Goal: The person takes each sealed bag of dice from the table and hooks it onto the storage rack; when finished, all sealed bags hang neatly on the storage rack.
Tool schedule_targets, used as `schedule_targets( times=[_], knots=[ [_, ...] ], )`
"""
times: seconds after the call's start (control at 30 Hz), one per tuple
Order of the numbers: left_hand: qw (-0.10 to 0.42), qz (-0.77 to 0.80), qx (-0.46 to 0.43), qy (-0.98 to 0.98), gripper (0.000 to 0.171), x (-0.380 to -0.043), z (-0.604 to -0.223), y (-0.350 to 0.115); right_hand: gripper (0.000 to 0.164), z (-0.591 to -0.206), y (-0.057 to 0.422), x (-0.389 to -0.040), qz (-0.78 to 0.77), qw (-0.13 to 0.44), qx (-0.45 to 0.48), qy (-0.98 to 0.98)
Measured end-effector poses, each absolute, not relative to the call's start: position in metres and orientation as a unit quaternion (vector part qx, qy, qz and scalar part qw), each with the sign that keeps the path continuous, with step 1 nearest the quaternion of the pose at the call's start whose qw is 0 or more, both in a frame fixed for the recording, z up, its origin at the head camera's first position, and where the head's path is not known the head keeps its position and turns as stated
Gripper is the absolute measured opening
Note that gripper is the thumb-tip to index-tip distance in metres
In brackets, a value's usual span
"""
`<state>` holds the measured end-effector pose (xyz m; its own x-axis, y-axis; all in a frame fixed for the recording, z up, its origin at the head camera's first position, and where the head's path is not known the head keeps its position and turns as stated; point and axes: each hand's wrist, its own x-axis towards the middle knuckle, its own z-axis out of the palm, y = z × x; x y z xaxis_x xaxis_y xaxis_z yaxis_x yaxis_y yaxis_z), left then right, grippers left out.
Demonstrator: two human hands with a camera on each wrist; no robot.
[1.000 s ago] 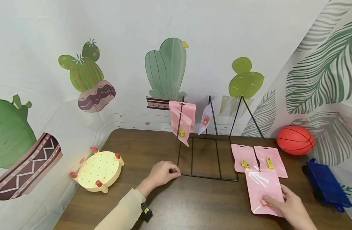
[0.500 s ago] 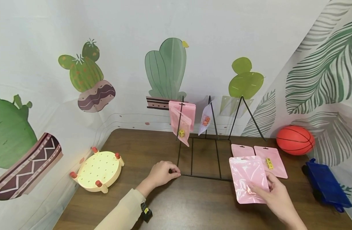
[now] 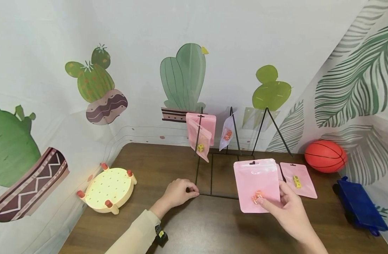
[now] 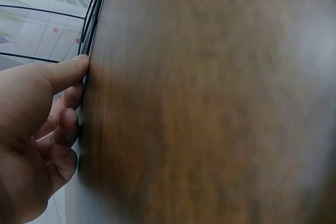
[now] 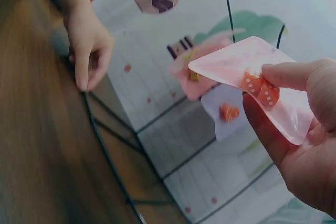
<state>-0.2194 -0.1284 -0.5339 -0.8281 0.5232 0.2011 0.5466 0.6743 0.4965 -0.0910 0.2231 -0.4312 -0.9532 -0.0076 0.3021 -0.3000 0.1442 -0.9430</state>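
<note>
My right hand (image 3: 287, 208) pinches a pink zip bag (image 3: 255, 176) by its lower right part, thumb on the front. Orange dice (image 5: 261, 88) show through the bag, right by the thumb. It is held upright in front of the black wire display rack (image 3: 211, 173), hiding the rack's front right corner. My left hand (image 3: 180, 190) pinches the rack's front left corner between thumb and finger. On the rack's left hook hang pink bags (image 3: 201, 135), the front one with a yellow die. A pale purple bag (image 3: 226, 134) with orange dice hangs on the middle hook.
Right of the rack lies a pink bag (image 3: 305, 176) with yellow dice; another beside it is mostly hidden. A red basketball (image 3: 325, 156) and a blue toy cart (image 3: 362, 204) sit at the far right. A yellow round stand (image 3: 109, 190) with red-tipped legs is on the left.
My right hand has lifted the pink bag and moved it left toward the rack, turning it more upright. My left hand stays at the rack's corner.
</note>
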Motion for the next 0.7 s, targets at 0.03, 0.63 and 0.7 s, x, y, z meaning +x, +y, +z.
schedule_targets(
  times=[0.03,0.63,0.7],
  knots=[
    [0.021,-0.279,-0.292,-0.915,0.004,-0.219,-0.534,-0.128,0.051,-0.429,0.22,-0.09,0.65,0.115,0.113,-0.743],
    [0.022,-0.276,-0.287,-0.917,0.005,-0.219,-0.535,-0.128,0.048,-0.419,0.191,-0.106,0.663,0.124,0.167,-0.719],
    [0.019,-0.276,-0.286,-0.917,0.004,-0.22,-0.535,-0.128,0.048,-0.419,0.189,-0.108,0.667,0.13,0.16,-0.716]
  ],
)
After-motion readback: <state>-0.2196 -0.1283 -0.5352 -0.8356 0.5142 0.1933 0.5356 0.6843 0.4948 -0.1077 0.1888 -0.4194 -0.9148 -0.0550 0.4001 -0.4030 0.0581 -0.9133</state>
